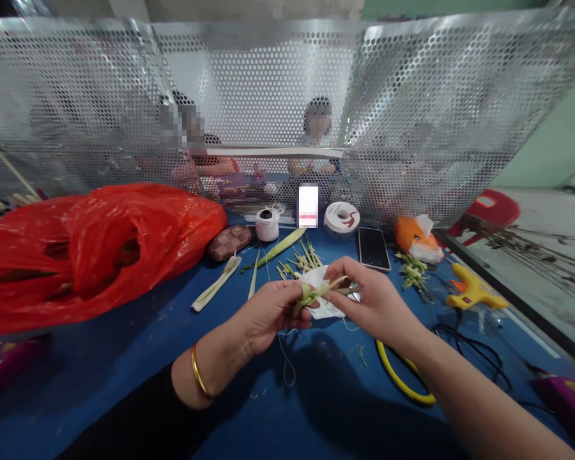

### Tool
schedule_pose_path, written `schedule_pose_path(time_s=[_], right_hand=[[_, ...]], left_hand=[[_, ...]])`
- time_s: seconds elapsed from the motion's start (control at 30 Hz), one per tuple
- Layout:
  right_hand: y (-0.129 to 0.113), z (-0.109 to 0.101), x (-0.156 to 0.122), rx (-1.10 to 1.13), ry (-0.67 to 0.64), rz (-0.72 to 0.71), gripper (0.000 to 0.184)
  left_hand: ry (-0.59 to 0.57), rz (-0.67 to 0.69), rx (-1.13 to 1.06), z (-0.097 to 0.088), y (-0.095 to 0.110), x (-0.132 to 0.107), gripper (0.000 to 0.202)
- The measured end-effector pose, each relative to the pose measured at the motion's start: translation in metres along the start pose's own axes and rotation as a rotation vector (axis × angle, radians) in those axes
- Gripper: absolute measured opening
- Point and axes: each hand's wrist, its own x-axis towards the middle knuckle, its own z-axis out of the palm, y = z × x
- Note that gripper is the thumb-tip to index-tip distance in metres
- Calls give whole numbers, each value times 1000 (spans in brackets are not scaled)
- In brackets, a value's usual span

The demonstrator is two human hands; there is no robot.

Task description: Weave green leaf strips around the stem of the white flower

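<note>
Both hands meet over the middle of the blue table [124,358]. My left hand [268,313] is closed around a folded green leaf strip [311,295]. My right hand [368,297] pinches the other end of the same strip between thumb and fingers. A thin thread [287,358] hangs from the strip down to the table. A white scrap of paper [323,306] lies just under the hands. A gold bangle [199,374] circles my left wrist.
A big red plastic bag [86,249] fills the left. Leaf strips [268,255], cut stems [301,259], thread spool [267,225], tape roll [342,217], phone [374,248], yellow glue gun [472,291], yellow-handled tool [402,377] lie around. Two people sit behind the perforated metal screen [412,115].
</note>
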Motion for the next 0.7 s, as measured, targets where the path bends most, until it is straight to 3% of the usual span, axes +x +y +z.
schedule_pose_path(time_s=[0.17, 0.23, 0.33, 0.47, 0.6, 0.7], right_hand=[[1, 2, 4, -190, -3, -333, 13], [2, 3, 5, -193, 10, -393, 7], [5, 8, 5, -147, 88, -323, 13], [9, 12, 4, -50, 174, -126, 28], [9, 11, 5, 142, 84, 78, 32], [9, 14, 5, 222, 23, 140, 32]], left_hand=[[8, -6, -75, -2, -1, 2, 13], [6, 12, -65, -1, -2, 2, 12], [-12, 14, -5, 1, -4, 1, 12], [-111, 28, 75, -1, -5, 0, 19], [-218, 24, 113, -7, -5, 1, 25], [-207, 7, 143, -8, -7, 3, 24]])
